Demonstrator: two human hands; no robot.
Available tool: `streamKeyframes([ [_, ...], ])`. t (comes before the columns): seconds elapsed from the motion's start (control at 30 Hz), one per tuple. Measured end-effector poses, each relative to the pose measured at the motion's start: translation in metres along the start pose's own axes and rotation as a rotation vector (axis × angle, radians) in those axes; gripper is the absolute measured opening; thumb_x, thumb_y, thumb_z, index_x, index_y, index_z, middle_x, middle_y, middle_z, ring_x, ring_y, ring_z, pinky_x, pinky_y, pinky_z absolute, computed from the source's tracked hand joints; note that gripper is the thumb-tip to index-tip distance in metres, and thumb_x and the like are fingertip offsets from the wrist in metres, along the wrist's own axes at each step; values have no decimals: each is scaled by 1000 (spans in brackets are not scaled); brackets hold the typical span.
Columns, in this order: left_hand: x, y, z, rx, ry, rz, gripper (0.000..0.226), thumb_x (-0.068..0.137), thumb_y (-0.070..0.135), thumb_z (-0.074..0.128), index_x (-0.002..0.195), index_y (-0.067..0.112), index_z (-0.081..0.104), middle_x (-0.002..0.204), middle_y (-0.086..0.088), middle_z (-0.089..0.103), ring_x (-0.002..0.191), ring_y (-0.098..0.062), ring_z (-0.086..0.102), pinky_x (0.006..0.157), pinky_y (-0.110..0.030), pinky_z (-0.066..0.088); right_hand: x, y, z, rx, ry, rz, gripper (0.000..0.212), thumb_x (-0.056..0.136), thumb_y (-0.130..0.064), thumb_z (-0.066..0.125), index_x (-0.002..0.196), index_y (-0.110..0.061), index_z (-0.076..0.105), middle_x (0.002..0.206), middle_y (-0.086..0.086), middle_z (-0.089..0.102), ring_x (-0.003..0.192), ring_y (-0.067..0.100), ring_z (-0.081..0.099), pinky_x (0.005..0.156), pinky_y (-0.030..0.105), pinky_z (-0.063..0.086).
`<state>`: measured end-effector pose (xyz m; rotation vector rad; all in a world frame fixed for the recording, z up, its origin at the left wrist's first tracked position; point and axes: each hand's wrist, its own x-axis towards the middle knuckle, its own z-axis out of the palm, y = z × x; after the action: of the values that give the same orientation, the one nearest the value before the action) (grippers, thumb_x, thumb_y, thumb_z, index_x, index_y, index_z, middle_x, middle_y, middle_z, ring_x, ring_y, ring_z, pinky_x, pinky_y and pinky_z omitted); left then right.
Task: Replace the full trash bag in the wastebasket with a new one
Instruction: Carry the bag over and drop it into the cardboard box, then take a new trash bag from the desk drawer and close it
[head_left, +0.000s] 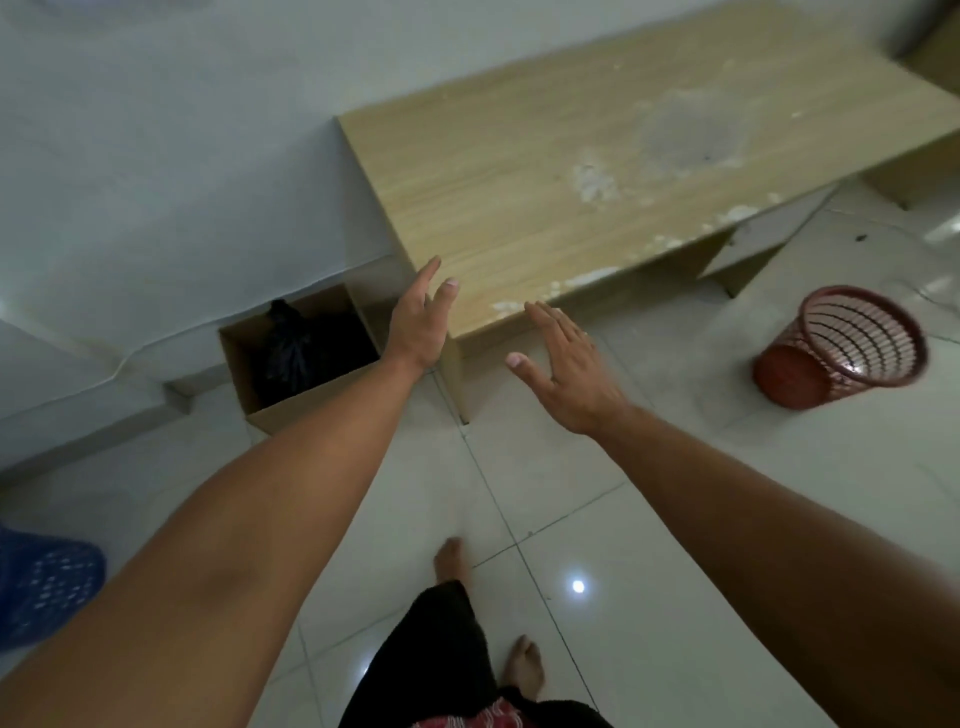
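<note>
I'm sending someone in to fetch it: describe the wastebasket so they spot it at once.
Start at the long wooden desk against the wall and look at the tiled floor off its front right end. There stands the wastebasket, apart from the desk and leaning a little. It is the only red, round, slatted thing; the cardboard box at the desk's left end holds a black bag.

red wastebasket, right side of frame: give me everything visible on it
The red wastebasket stands on the pale tiled floor, to the right of the wooden table and clear of it. It looks like plastic: round, tapering to a solid base, with slatted openwork walls and a thicker rim. It appears tilted in this wide-angle view, its mouth facing up and toward the camera. No liner or trash shows inside. Neither the left hand nor the right hand touches it; both are open and empty.
</note>
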<state>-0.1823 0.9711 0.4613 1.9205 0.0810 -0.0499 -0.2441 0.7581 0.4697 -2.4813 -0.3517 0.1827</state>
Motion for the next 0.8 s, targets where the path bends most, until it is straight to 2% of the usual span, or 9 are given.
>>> streamKeyframes([
  [0.2,11,47,100,31,-96,67,72,91,53,43,153,18,35,161,-4,33,148,-18,29,122,-39,23,-31,77,-69,-14,64,92,91,89,-78,24,161,-25,12,170,2,14,156,19,6,125,53,14],
  [0.33,47,70,168,62,-139,111,59,99,42,47,152,17,39,159,-5,37,147,-19,32,120,-36,25,-28,142,-109,-39,95,132,81,96,-69,32,161,-26,12,170,2,14,156,19,7,125,51,13],
  [0.5,95,106,255,55,-162,147,57,95,43,42,140,11,54,143,-7,56,129,-13,51,103,-19,37,-28,222,-160,54,129,232,75,98,-62,41,159,-21,23,164,6,30,151,23,25,122,46,23],
  [0.67,132,142,347,67,-226,172,43,101,33,46,137,12,59,138,-6,61,127,-15,55,101,-20,39,-35,297,-213,131,176,312,71,99,-60,42,156,-21,27,160,5,36,148,22,30,118,41,24],
  [0.73,144,157,385,73,-235,183,44,99,36,46,135,14,60,135,-4,63,124,-12,56,102,-19,40,-38,327,-233,153,187,325,69,100,-58,43,156,-21,28,160,4,36,148,21,30,117,40,24],
  [0.8,153,171,424,105,-236,199,43,99,37,48,134,16,61,134,-1,64,120,-5,56,99,-11,38,-42,361,-253,167,187,319,67,100,-57,44,155,-22,29,160,3,36,148,20,29,117,39,23],
])
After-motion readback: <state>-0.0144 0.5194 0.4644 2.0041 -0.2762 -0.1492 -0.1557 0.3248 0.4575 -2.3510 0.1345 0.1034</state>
